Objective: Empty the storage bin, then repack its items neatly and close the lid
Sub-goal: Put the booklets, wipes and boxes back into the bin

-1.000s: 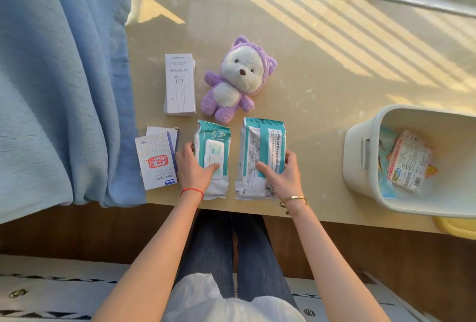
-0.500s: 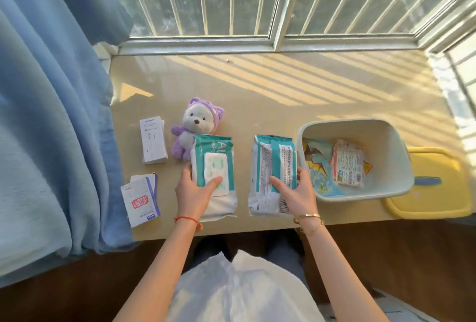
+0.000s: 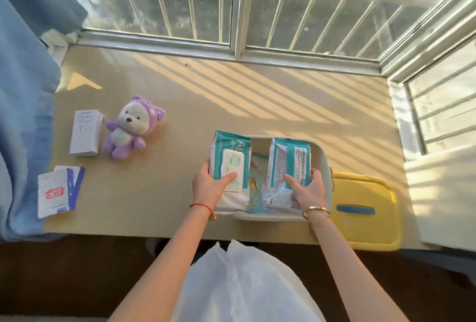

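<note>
The white storage bin point(image 3: 325, 164) stands on the beige table near its front edge. My left hand point(image 3: 209, 188) grips a teal-and-white wipes pack point(image 3: 230, 157) over the bin's left side, thumb on its flap. My right hand point(image 3: 307, 188) grips a second wipes pack point(image 3: 287, 164) over the bin's right side. Between the two packs a colourful packet point(image 3: 255, 182) shows at the bin's bottom. The yellow lid point(image 3: 365, 208) with a blue handle lies flat just right of the bin.
A purple-and-white plush bear point(image 3: 128, 128) and a white box point(image 3: 86, 132) lie at the table's left. White-and-blue small boxes point(image 3: 58, 190) sit near the front left corner. A blue curtain point(image 3: 23, 105) hangs at the left; barred windows run along the back and right.
Both hands lifted the two wipes packs off the table and carried them right, over the bin. The camera view tilted up and shifted right.
</note>
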Demonstrator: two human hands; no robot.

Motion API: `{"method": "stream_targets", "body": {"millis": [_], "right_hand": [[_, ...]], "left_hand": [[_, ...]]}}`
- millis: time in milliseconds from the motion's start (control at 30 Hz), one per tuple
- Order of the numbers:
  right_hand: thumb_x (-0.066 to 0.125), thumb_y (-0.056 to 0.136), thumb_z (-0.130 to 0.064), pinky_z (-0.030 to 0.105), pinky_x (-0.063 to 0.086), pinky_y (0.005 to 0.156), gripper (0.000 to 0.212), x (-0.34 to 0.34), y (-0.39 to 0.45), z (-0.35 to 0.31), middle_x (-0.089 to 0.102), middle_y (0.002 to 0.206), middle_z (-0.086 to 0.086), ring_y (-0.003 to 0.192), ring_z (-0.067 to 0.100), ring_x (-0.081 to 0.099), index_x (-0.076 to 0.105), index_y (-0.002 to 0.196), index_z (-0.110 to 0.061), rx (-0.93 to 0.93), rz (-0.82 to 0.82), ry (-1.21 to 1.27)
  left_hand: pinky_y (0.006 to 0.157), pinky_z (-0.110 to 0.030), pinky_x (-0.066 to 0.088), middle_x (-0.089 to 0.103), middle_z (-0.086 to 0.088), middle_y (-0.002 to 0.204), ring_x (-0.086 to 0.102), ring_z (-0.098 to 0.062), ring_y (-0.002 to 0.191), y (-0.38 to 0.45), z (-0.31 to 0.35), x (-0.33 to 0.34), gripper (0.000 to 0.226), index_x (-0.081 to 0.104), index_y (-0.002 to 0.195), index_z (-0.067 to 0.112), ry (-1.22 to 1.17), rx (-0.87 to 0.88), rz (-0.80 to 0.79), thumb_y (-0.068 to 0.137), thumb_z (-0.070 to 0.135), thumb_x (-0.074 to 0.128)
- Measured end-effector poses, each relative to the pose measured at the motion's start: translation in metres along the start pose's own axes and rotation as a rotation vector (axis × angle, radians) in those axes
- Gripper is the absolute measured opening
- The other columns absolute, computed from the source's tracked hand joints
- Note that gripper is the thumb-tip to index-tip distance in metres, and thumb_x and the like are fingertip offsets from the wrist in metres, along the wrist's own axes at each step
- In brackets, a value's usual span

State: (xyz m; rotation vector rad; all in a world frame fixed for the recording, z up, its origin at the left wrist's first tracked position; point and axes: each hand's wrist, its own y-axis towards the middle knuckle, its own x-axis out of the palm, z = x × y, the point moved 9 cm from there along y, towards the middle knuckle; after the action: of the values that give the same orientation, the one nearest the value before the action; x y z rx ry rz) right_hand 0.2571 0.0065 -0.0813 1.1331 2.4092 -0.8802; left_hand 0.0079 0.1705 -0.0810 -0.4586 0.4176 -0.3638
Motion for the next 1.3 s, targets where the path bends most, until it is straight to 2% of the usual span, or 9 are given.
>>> {"method": "stream_targets", "body": {"millis": [167, 267, 400, 500, 667, 800, 900, 1000, 1300], "right_hand": [[0.077, 0.078, -0.033, 0.006, 0.045, 0.056, 0.058, 0.008, 0.042, 0.033, 0.061, 0.099, -0.005, 0.078, 0.0, 0.059, 0.044, 0.122, -0.014, 0.038, -0.08, -0.066], [0.078, 0.078, -0.032, 0.022, 0.052, 0.072, 0.062, 0.026, 0.06, 0.055, 0.062, 0.101, -0.001, 0.087, 0.014, 0.062, 0.042, 0.124, -0.013, 0.072, -0.127, -0.075], [0.078, 0.079, -0.028, 0.016, 0.05, 0.067, 0.059, 0.046, 0.082, 0.085, 0.065, 0.11, 0.005, 0.088, 0.015, 0.063, 0.04, 0.123, -0.013, 0.119, -0.171, -0.089], [0.077, 0.08, -0.024, 0.033, 0.053, 0.091, 0.077, 0.061, 0.094, 0.105, 0.063, 0.124, 0.01, 0.108, 0.022, 0.064, 0.03, 0.139, -0.012, 0.165, -0.206, -0.092], [0.074, 0.081, -0.03, 0.044, 0.032, 0.115, 0.107, 0.081, 0.106, 0.118, 0.01, 0.161, 0.011, 0.141, 0.027, 0.033, -0.005, 0.151, -0.009, 0.16, -0.274, -0.197], [0.073, 0.083, -0.027, 0.036, 0.042, 0.104, 0.089, 0.081, 0.105, 0.114, 0.025, 0.154, 0.019, 0.131, 0.031, 0.047, 0.015, 0.145, 0.0, 0.089, -0.262, -0.295], [0.071, 0.084, -0.033, 0.042, 0.032, 0.114, 0.089, 0.074, 0.102, 0.107, 0.007, 0.159, 0.019, 0.14, 0.033, 0.031, 0.017, 0.147, 0.0, 0.073, -0.265, -0.442], [0.066, 0.087, -0.032, 0.042, 0.029, 0.115, 0.074, 0.056, 0.094, 0.088, 0.023, 0.155, 0.019, 0.138, 0.033, 0.03, 0.028, 0.144, -0.004, -0.006, -0.23, -0.564], [0.058, 0.092, -0.026, 0.033, 0.038, 0.104, 0.042, 0.018, 0.032, -0.003, 0.057, 0.124, 0.008, 0.119, 0.023, 0.046, 0.053, 0.13, -0.01, -0.502, -0.183, -0.708]], "left_hand": [[0.073, -0.03, 0.053, 0.063, 0.007, 0.091, 0.062, -0.015, 0.083, 0.018, -0.005, 0.063, 0.041, 0.055, 0.1, 0.024, 0.13, -0.02, 0.009, 0.07, 0.025, 0.082], [0.064, -0.025, 0.048, 0.064, 0.006, 0.09, 0.059, -0.012, 0.078, 0.033, -0.02, 0.088, 0.039, 0.055, 0.099, 0.024, 0.18, -0.051, 0.019, 0.07, 0.026, 0.081], [0.08, -0.034, 0.053, 0.069, -0.001, 0.103, 0.064, -0.018, 0.091, 0.052, -0.054, 0.11, 0.043, 0.058, 0.108, 0.02, 0.216, -0.127, 0.02, 0.071, 0.026, 0.08], [0.087, -0.037, 0.052, 0.068, -0.005, 0.109, 0.064, -0.022, 0.098, 0.064, -0.078, 0.124, 0.047, 0.058, 0.113, 0.015, 0.239, -0.175, 0.012, 0.073, 0.024, 0.08], [0.092, -0.035, 0.049, 0.064, -0.011, 0.119, 0.061, -0.026, 0.109, 0.079, -0.11, 0.132, 0.042, 0.054, 0.113, 0.009, 0.237, -0.276, 0.035, 0.077, 0.016, 0.075], [0.094, -0.031, 0.044, 0.06, -0.01, 0.126, 0.057, -0.025, 0.115, 0.078, -0.109, 0.129, 0.055, 0.045, 0.125, 0.009, 0.26, -0.245, 0.055, 0.078, 0.013, 0.074], [0.105, -0.038, 0.041, 0.054, -0.01, 0.133, 0.051, -0.026, 0.122, 0.07, -0.093, 0.124, 0.067, 0.039, 0.134, 0.009, 0.323, -0.172, 0.064, 0.077, 0.01, 0.074], [0.106, -0.044, 0.04, 0.049, -0.009, 0.137, 0.047, -0.024, 0.126, 0.057, -0.069, 0.115, 0.067, 0.034, 0.14, 0.011, 0.445, -0.06, 0.059, 0.082, 0.015, 0.069], [0.088, -0.035, 0.046, 0.06, -0.008, 0.12, 0.055, -0.022, 0.108, -0.006, 0.012, 0.053, 0.035, 0.056, 0.125, 0.011, 0.666, 0.335, 0.08, 0.091, 0.016, 0.057]]}}
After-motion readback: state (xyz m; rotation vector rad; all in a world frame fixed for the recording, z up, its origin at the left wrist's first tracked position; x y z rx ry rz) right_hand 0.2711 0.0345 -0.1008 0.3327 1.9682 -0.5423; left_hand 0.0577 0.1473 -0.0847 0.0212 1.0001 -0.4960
